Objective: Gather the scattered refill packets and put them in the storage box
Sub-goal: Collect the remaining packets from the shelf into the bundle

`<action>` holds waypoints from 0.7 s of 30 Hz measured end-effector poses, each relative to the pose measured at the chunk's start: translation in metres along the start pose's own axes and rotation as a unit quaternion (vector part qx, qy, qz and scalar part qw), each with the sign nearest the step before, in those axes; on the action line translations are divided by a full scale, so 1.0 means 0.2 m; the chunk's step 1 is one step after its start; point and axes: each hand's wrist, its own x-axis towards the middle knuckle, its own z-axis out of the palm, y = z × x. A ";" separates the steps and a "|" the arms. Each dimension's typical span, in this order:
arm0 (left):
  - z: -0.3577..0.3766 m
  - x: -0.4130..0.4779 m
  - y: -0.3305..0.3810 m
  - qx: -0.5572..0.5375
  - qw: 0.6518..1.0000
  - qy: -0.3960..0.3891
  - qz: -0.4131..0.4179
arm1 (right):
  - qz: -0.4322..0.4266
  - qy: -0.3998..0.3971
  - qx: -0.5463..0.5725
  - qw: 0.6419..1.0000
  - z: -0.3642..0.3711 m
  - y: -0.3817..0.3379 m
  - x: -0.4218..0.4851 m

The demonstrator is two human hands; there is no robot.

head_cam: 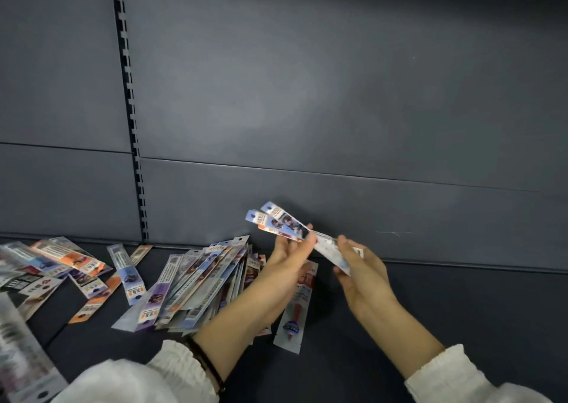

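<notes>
At the lower centre of the frame we hold a small bundle of refill packets [289, 224] between both hands, lifted above the dark shelf [461, 310]. Our left hand [289, 258] is closed lightly around the middle of the bundle, fingers curled up and the thumb pressing the packets near their printed part. Our right hand [362, 267] is partly closed, pinching the lower end of the same bundle between thumb and fingers. The bundle's hole-punched ends fan out toward the upper left, in front of the grey back panel [307, 95]. Just left of our left forearm lies a loose pile of packets [196, 282], overlapping and slanting the same way. More scattered packets [76, 267] lie at the left edge of the frame, crossing one another. One red-and-white packet [296, 310] lies flat between our forearms. White sleeves [147, 378] cover both wrists, and a dark bracelet [209, 365] sits on the left wrist.
</notes>
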 end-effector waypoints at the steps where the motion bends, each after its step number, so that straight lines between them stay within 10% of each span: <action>1: 0.00 0.01 0.00 -0.019 0.999 0.028 0.021 | -0.016 -0.022 -0.016 1.000 0.01 0.01 -0.02; 11: -0.15 0.03 0.22 0.065 0.966 0.202 0.145 | -0.042 -0.227 -0.214 0.949 0.07 0.07 -0.14; 15: -0.30 -0.04 0.38 0.243 0.948 0.206 0.022 | -0.063 -0.161 -0.259 0.950 0.02 0.03 -0.06; 21: -0.42 0.01 0.18 0.530 0.832 0.135 -0.091 | -0.080 -0.131 -0.287 0.945 0.00 0.06 0.00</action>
